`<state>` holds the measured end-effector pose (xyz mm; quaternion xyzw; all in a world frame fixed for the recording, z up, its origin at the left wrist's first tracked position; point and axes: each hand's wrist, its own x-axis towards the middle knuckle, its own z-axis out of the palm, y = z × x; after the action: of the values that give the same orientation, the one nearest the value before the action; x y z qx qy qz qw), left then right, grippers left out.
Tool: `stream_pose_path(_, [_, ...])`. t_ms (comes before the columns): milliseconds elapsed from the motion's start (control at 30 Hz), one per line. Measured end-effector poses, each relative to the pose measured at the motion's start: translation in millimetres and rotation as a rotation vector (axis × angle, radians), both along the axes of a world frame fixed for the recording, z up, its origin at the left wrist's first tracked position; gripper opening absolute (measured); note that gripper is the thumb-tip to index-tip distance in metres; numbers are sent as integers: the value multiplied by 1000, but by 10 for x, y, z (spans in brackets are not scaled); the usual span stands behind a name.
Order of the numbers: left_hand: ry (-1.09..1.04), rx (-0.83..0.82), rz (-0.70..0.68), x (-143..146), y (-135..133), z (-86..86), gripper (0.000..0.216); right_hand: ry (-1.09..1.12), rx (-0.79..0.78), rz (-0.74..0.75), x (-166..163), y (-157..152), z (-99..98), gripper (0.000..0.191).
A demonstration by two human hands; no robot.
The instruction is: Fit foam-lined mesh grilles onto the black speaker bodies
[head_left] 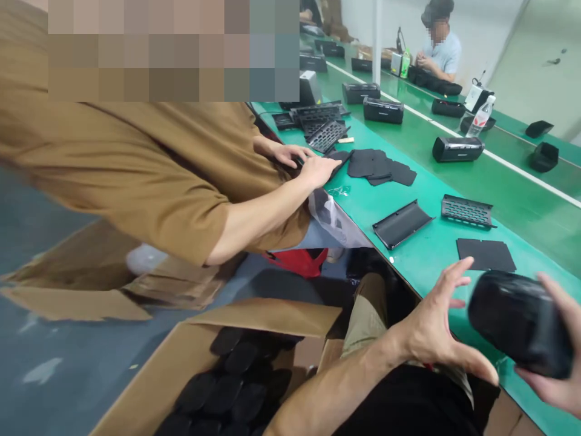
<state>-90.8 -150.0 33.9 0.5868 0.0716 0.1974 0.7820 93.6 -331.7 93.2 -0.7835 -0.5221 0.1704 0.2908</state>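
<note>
My right hand (560,357) grips a black oval speaker body (520,321) at the lower right, just above the green bench (436,242). My left hand (438,324) hovers beside it with fingers spread, holding nothing and not touching the speaker. A flat black mesh sheet (485,254) lies on the bench just beyond my hands. Further out rest a curved black shell (402,223) and a perforated black grille (467,211).
A co-worker in a brown shirt (149,175) leans over the bench at my left, hands (313,166) on black sheets (379,165). An open cardboard box (236,375) of black oval parts sits on the floor. Finished speakers (456,148) line the bench; another person (438,51) sits far off.
</note>
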Motion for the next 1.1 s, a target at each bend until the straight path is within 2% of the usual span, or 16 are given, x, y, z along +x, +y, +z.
stream_pose_path(67, [-5,209,12,-94,91,122,132,-195,26,134,-106,162,-5,109])
stream_pose_path(100, [4,269,39,-125,105,123,120,-302,34,215,-148,238,-4,118])
stream_pose_path(167, [18,304,132,-195,113,22,105,-424,25,349,-168,324,-9,128])
stream_pose_path(200, [29,288,185,-240,121,-61,102,-420,18,367,-139,317,-27,129])
stream_pose_path(300, [74,125,291,-388,186,-309,98,-274,7,236,63,112,-191,116])
stream_pose_path(367, [91,-16,301,-446,242,-406,98,-50,20,79,197,-79,-383,106])
stream_pose_path(467, [85,-91,287,-431,298,-436,97,308,75,-103,233,-245,-663,101])
stream_pose_path(533, [86,-75,285,-385,308,-417,95,442,139,-200,160,-256,-762,99])
stream_pose_path(700, [71,-67,286,-287,274,-385,88,629,224,-313,27,-195,-698,89])
stream_pose_path(867, [60,-65,307,-237,288,-352,85,649,225,-346,69,-196,-599,84])
stream_pose_path(1033, [135,-100,180,-320,376,-280,91,608,172,-355,-44,-201,-534,81])
stream_pose_path(1100, [143,-113,188,-347,357,-279,93,590,139,-344,-99,-212,-477,77])
